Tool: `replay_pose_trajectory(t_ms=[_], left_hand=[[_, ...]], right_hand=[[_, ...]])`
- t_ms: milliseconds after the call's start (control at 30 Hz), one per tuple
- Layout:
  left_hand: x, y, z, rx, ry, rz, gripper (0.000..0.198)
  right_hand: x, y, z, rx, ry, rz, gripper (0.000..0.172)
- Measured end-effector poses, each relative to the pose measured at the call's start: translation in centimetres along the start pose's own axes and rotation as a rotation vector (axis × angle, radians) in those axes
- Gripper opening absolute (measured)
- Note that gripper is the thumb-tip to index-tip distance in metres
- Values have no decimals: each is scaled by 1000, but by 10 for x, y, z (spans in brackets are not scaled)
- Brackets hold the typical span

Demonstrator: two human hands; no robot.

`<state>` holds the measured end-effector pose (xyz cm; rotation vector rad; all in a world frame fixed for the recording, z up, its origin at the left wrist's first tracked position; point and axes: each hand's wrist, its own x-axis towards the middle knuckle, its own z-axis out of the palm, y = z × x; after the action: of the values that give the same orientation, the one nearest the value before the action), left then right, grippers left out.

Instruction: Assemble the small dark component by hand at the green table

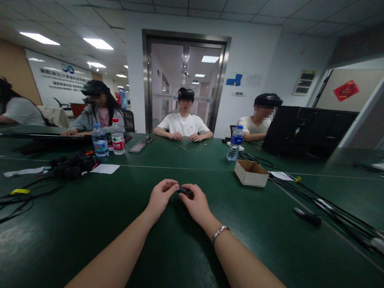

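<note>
Both my hands meet over the green table in front of me. My right hand (196, 201) is closed around a small dark object with a shiny tip (184, 190); its exact kind is too small to make out. At the shiny end, the fingertips of my left hand (161, 195) are pinched together, touching that tip. What lies between those fingertips is mostly hidden. A bracelet (220, 234) circles my right wrist.
An open cardboard box (250, 179) stands ahead to the right, near a water bottle (234, 144). Black cables (335, 210) and a black object (307, 216) lie at right. More cables (19, 202) and two bottles (117, 139) are left. Several people sit around the table (174, 260).
</note>
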<state>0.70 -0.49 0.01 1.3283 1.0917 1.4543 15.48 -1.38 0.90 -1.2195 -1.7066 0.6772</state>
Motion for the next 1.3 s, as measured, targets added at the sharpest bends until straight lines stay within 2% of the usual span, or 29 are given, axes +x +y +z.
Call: replay_pose_trajectory(t_ms=[200,367,433,833,1000,1133,1300], left_hand=[[-1,1,0,-26,-11,-16,32],[-4,5,1,-119,7,-45,55],[-4,6,2,-152,15,-55,58],[-1,3,4,-101,-40,76,26],[-3,8,2,-94,-24,22,27],[-4,9,1,-82,-14,47,25],[-2,6,1,-110,-8,12,34]], right_hand=[[0,0,0,3,1,4,22],[-1,-2,-1,-6,13,-10,20],[-1,-3,-2,-6,11,-6,19],[1,2,1,17,12,-16,20],[0,1,0,31,12,-15,18],[0,0,0,46,-1,-18,17],[0,-1,-1,66,-20,-5,18]])
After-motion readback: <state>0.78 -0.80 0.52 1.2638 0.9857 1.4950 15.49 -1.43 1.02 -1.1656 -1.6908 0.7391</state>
